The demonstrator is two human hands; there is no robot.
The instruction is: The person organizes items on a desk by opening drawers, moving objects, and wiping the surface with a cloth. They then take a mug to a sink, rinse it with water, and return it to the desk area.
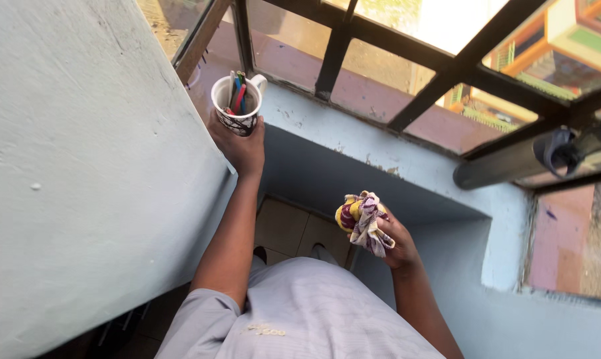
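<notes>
**Mug held up at the sill, cloth bunched in the other hand**

A rough, pale blue wall (74,166) fills the left. The left hand (242,147) is clamped around a white ceramic mug (237,106) with dark markings, raised near the sill's (353,149) chipped painted edge; coloured sticks stand inside. The right hand (395,240) grips a crumpled patterned cloth (363,223), yellow and maroon, over open floor. Black window bars (447,76) cross above.

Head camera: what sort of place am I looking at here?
Probably a home window recess: pale blue plastered walls, a black metal window grille above the sill, tiled floor below. The left hand holds a white pen-filled mug there.
</notes>
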